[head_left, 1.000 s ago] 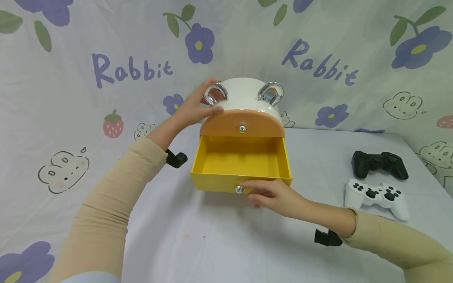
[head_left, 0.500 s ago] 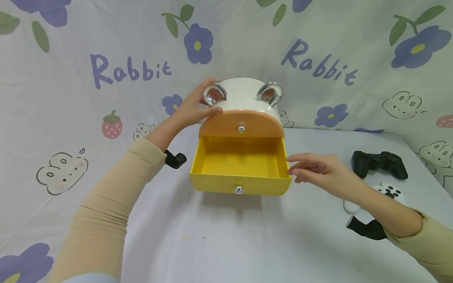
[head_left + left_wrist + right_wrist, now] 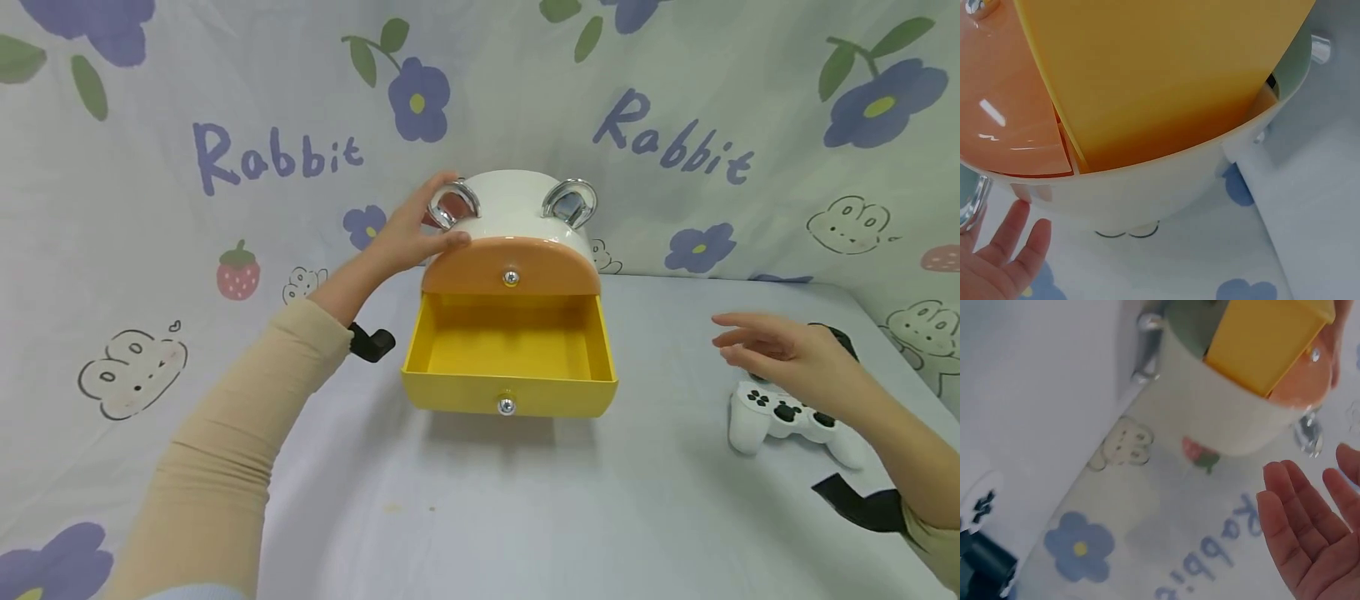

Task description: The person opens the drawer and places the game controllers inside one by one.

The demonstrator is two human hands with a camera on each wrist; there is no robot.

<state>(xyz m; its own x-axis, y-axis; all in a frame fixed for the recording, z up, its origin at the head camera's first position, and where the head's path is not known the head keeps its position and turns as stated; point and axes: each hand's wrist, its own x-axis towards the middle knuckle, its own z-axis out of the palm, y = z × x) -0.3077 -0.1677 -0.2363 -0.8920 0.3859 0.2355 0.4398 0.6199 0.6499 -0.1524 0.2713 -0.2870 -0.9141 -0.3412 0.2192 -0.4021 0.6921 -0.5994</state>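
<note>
A white storage box [image 3: 513, 204] with chrome ears stands on the table. Its orange upper drawer [image 3: 512, 265] is closed; below it the yellow drawer [image 3: 506, 392] is pulled out, with nothing seen inside. My left hand [image 3: 416, 229] holds the box's top corner round the left ear [image 3: 453, 202], thumb on the front. In the left wrist view, fingertips [image 3: 1019, 209] meet the white shell. My right hand [image 3: 795, 354] hovers over the white game controller [image 3: 787, 425] and a black game controller [image 3: 838, 340], mostly hidden behind it. Its fingers are loosely bent and hold nothing.
A white cloth covers the table [image 3: 510, 525]. Behind it hangs a curtain [image 3: 480, 92] printed with flowers and rabbits. Black wrist mounts [image 3: 371, 342] sit on both arms.
My right hand has left the yellow drawer's knob and moved right, to above the controllers. The drawer stays out. My left hand has kept its place on the box.
</note>
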